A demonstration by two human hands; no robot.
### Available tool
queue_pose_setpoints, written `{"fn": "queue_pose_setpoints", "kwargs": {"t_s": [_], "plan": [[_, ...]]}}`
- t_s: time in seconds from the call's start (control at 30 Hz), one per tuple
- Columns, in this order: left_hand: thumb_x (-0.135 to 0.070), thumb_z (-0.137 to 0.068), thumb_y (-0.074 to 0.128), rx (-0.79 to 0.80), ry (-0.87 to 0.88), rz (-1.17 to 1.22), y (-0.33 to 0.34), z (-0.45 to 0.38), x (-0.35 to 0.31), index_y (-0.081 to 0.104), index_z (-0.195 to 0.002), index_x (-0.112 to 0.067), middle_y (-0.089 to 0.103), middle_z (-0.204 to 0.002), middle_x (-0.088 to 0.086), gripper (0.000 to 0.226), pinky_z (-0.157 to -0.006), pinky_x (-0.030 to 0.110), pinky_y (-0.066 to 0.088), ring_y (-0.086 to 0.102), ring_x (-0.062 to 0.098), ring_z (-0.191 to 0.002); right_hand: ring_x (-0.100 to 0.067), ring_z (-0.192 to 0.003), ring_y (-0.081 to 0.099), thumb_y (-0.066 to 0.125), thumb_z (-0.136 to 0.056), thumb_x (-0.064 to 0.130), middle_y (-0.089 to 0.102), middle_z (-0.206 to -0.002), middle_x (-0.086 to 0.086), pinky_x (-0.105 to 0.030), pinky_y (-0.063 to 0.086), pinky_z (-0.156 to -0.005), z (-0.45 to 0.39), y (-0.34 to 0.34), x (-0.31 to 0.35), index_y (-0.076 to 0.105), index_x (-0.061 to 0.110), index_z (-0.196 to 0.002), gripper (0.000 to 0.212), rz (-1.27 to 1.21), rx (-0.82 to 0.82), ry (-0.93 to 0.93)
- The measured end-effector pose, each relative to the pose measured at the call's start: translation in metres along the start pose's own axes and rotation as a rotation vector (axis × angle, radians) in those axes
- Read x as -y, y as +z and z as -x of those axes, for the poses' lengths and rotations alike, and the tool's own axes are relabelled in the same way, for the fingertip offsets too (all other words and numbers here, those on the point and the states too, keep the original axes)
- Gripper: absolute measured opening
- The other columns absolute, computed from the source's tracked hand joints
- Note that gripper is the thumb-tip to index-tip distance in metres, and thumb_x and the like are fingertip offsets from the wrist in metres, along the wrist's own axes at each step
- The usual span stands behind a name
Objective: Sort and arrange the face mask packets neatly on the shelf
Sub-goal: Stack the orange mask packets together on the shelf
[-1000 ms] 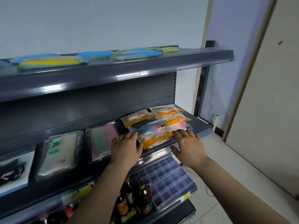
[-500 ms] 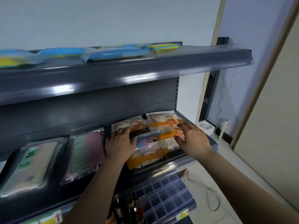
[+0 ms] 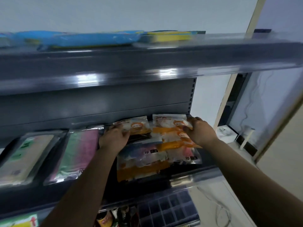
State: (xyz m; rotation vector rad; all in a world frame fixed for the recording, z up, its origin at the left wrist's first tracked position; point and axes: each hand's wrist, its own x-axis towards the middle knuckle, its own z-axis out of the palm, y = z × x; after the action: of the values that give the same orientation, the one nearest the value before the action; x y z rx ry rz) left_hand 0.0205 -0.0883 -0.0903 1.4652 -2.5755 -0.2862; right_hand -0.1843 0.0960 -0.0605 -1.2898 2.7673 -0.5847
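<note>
left hand (image 3: 114, 138) gripping orange packet (image 3: 136, 126)

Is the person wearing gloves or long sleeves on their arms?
No. Both the left hand and the right hand are bare, with no gloves, rings or watch showing. Both forearms are bare too; no sleeve reaches into view.

We read the number "10" on three face mask packets: a blue and orange packet (image 3: 141, 158), a pinkish packet (image 3: 186, 153) just beside it, and a pink and green packet (image 3: 77, 153). All other print is too blurred to read.
</note>
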Motion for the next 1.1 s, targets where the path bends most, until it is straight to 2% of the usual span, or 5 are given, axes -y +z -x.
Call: {"fn": "queue_pose_setpoints", "kwargs": {"t_s": [0.43, 0.63, 0.73, 0.87, 1.1], "plan": [[-0.040, -0.087, 0.061, 0.101, -0.282, 0.353, -0.004, 0.000, -0.027, 0.040, -0.138, -0.004, 0.045, -0.142, 0.017, 0.065, -0.108, 0.035, 0.035, 0.044, 0.032, -0.130, -0.027, -0.108, 0.059, 0.066, -0.076, 0.053, 0.057, -0.126, -0.006, -0.041, 0.052, -0.092, -0.057, 0.020, -0.047, 0.055, 0.015, -0.123, 0.061, -0.378, 0.181, 0.029], [-0.047, -0.071, 0.076, -0.104, -0.369, 0.386, -0.004, 0.013, -0.030, 0.050, -0.130, -0.009, 0.057, -0.129, 0.016, 0.075, -0.099, 0.032, 0.041, 0.055, 0.029, -0.118, -0.025, -0.100, 0.060, 0.065, -0.079, 0.051, 0.063, -0.114, -0.006, -0.025, 0.044, -0.070, -0.071, 0.031, -0.061, 0.057, 0.007, -0.118, 0.060, -0.348, 0.249, 0.002], [-0.011, -0.069, 0.082, -0.274, -0.387, 0.635, -0.003, 0.024, -0.036, 0.046, -0.128, 0.001, 0.059, -0.118, 0.014, 0.070, -0.091, 0.029, 0.040, 0.055, 0.030, -0.114, -0.020, -0.091, 0.062, 0.078, -0.070, 0.040, 0.066, -0.101, 0.000, -0.022, 0.040, -0.063, -0.073, 0.030, -0.065, 0.063, 0.009, -0.108, 0.052, -0.479, 0.198, -0.014], [-0.011, -0.057, 0.086, -0.340, -0.360, 0.937, 0.000, 0.031, -0.036, 0.045, -0.121, -0.013, 0.060, -0.118, 0.021, 0.076, -0.097, 0.050, 0.047, 0.057, 0.037, -0.112, -0.018, -0.086, 0.065, 0.087, -0.058, 0.017, 0.070, -0.096, -0.002, -0.021, 0.050, -0.063, -0.078, 0.031, -0.069, 0.062, 0.005, -0.105, 0.055, -0.681, 0.223, 0.047], [0.025, -0.070, 0.060, -0.303, -0.475, 1.276, 0.000, 0.058, -0.047, 0.055, -0.103, 0.007, 0.061, -0.079, 0.014, 0.038, -0.042, 0.027, 0.052, 0.062, 0.022, -0.055, -0.041, -0.089, 0.067, 0.065, -0.063, -0.018, 0.069, -0.098, -0.027, -0.056, 0.053, -0.086, -0.064, 0.016, -0.064, 0.067, -0.005, -0.092, 0.032, -1.172, 0.469, 0.184]]}}
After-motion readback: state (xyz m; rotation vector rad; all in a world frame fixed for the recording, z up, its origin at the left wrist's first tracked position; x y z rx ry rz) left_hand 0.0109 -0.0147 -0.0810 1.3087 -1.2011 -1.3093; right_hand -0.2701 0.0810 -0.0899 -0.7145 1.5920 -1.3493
